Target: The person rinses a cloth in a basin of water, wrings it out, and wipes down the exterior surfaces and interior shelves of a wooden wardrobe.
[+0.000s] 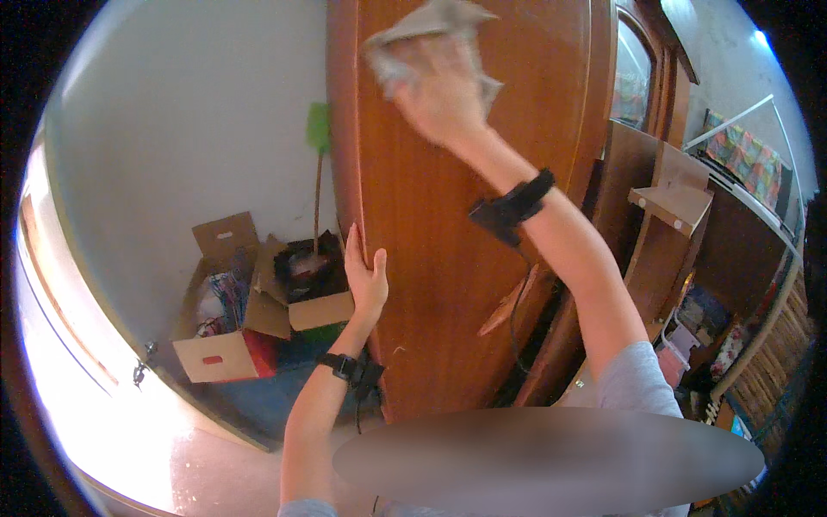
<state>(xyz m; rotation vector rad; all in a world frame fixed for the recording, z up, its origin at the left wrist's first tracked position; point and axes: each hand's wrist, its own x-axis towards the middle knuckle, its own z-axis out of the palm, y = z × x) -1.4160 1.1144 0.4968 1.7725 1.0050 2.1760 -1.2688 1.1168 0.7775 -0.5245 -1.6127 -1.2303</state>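
Note:
High on a brown wooden panel (465, 198), my right hand (441, 99) presses a greyish-beige cloth (435, 21) against the surface. Motion blurs that hand's fingers and the cloth, which bunches out around them. Lower down, my left hand (368, 274) rests along the panel's left edge, its fingers stretched upward and the thumb apart. It holds nothing. Both wrists carry black straps with small devices, and a thin cable hangs from the right one (514, 207).
Left of the panel stand an open cardboard box (215, 358) with packaged things and another carton (320, 312) holding a dark bag. A green-headed stick (318, 133) leans there by the wall. Wooden shelving (668, 207) and a patterned cloth (745, 155) on a rack are at right.

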